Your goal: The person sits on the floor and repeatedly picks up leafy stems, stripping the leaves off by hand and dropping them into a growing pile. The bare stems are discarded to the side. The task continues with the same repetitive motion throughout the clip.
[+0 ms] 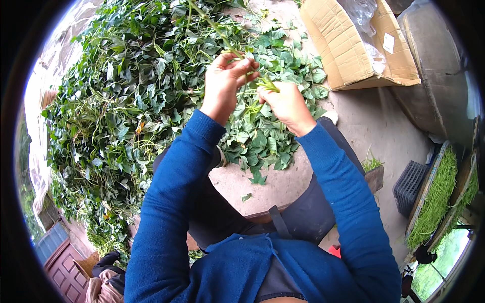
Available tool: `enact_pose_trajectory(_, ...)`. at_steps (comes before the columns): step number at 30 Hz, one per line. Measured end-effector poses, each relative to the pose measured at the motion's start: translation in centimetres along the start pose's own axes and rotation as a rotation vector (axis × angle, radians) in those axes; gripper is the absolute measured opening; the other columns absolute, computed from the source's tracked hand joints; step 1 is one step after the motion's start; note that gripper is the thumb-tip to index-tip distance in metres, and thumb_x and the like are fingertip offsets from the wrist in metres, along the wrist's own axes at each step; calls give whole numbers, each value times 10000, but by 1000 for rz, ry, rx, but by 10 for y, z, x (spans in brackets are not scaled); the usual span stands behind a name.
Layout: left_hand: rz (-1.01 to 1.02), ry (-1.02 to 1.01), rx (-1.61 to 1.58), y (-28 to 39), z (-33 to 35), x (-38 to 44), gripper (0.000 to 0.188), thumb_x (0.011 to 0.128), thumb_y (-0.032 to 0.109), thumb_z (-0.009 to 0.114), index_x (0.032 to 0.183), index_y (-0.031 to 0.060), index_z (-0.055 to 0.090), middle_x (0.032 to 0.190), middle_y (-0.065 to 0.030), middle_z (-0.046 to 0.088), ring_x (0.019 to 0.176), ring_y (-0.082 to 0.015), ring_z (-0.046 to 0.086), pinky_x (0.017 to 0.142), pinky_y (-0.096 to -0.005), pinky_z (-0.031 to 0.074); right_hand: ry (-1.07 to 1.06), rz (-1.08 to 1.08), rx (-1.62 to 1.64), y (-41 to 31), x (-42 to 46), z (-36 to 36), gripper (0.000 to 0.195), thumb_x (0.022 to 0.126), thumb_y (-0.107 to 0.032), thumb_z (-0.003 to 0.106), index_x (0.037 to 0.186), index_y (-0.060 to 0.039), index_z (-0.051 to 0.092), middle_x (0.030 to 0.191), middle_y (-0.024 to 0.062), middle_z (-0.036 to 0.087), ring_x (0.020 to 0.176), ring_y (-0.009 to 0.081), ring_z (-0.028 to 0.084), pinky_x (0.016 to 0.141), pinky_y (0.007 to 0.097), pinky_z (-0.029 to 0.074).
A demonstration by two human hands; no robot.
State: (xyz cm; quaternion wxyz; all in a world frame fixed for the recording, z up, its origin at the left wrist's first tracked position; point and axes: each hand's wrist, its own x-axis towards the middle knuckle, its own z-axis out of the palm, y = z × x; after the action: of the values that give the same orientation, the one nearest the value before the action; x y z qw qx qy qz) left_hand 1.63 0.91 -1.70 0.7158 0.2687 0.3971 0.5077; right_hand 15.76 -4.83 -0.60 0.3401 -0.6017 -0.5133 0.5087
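A long green vine stem [214,25] slants up and away from my left hand [226,77], whose thumb and fingers are closed around its lower end. Just to the right, my right hand [283,101] grips a small bunch of cut green stalks [268,84]. The two hands are close together but apart. Below them lies a loose spread of lobed green leaves [261,142] on the concrete floor. A large heap of leafy vines [125,94] fills the left side, reaching up past my left hand.
A cardboard box [341,49] holding clear plastic bags [362,17] stands at the upper right. Farther right are a dark plastic crate [409,187] and trays of thin green stalks [435,197]. Another person's clothing [104,286] shows at the lower left, near a brown panelled door [68,270].
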Motion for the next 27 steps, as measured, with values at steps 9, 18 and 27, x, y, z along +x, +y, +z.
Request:
enact_pose_trajectory(9,-51,-41,15,-10,21,-14,184,855,11,548,1027,-18,487,912,-176,628,780,-217,641,633,-290,544,54,-125,-110,27,7,15,206,866,-173,562,855,20,631,702,8,591,645,59,508,574,225,403)
enact_pose_trajectory(18,-184,-214,-123,17,-14,9,184,829,24,571,1000,-22,524,910,-109,602,897,-243,622,823,-290,525,-115,11,479,-16,3,-63,351,943,-310,446,665,-96,460,599,-31,448,494,48,370,435,190,282)
enact_pose_trajectory(27,-215,-403,-376,18,-9,8,213,875,67,535,1068,-17,501,938,-85,585,913,-207,615,742,-213,534,-236,-158,-40,-14,-7,-51,264,853,-158,615,1041,26,609,926,44,647,846,77,568,769,223,452)
